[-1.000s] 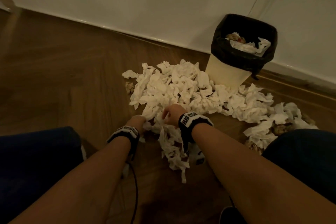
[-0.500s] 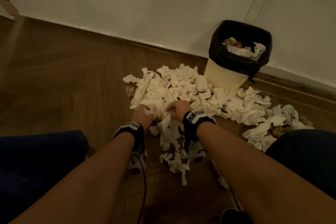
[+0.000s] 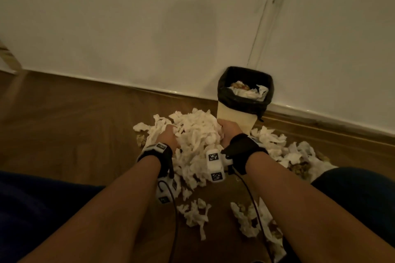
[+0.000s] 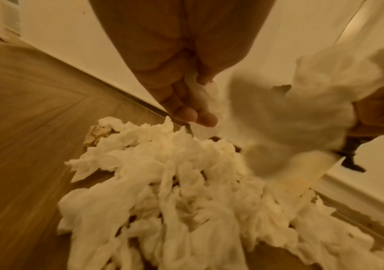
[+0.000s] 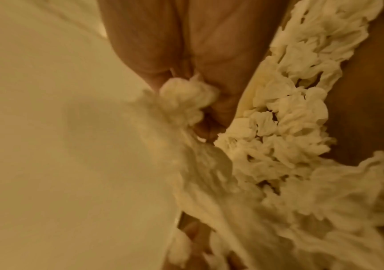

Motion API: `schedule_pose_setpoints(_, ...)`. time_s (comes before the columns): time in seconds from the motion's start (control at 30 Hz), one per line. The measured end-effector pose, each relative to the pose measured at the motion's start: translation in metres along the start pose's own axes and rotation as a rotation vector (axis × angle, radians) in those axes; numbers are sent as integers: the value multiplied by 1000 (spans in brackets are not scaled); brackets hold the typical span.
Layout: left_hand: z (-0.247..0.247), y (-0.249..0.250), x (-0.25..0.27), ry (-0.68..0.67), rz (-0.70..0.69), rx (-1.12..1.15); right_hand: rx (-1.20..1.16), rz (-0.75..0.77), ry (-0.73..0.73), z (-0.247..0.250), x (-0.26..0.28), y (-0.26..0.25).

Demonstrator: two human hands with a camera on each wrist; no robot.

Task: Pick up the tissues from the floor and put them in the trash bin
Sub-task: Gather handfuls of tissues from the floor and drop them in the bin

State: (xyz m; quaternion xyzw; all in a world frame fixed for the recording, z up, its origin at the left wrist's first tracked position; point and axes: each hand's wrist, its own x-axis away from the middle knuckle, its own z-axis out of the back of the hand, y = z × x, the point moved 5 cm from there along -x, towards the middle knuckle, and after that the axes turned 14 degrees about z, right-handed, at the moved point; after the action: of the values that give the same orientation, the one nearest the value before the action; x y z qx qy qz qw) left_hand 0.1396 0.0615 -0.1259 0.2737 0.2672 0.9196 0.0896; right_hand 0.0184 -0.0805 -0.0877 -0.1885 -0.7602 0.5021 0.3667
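A big bundle of crumpled white tissues is raised off the wooden floor between both hands. My left hand grips its left side, and tissue is pinched between the fingers. My right hand grips the right side, with a wad curled into the palm. The trash bin, cream with a black liner, stands against the wall just beyond the bundle and holds tissues. More tissues lie on the floor to the right and below.
The white wall and its baseboard run behind the bin. Small tissue scraps lie on the floor between my forearms. My dark blue knees frame the scene at both sides. Bare wooden floor stretches left.
Both hands gathered tissues near my knees, closed on a large bundle and lifted it forward toward the bin. The head view tilted up, showing more wall.
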Motion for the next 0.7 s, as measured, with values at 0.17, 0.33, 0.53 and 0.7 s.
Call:
schedule_pose_setpoints(0.17,13,36,20,41,-70,89,-331,96,-28,15,25,-46)
schedule_pose_setpoints(0.33,13,61,40,22,-82,182,-362,160,52,38,47,-70)
schedule_pose_setpoints(0.53,1,95,67,6,-152,259,-415,163,98,65,71,-82)
schedule_pose_setpoints(0.7,-3,121,83,-4,-144,385,-590,175,105,82,79,-90)
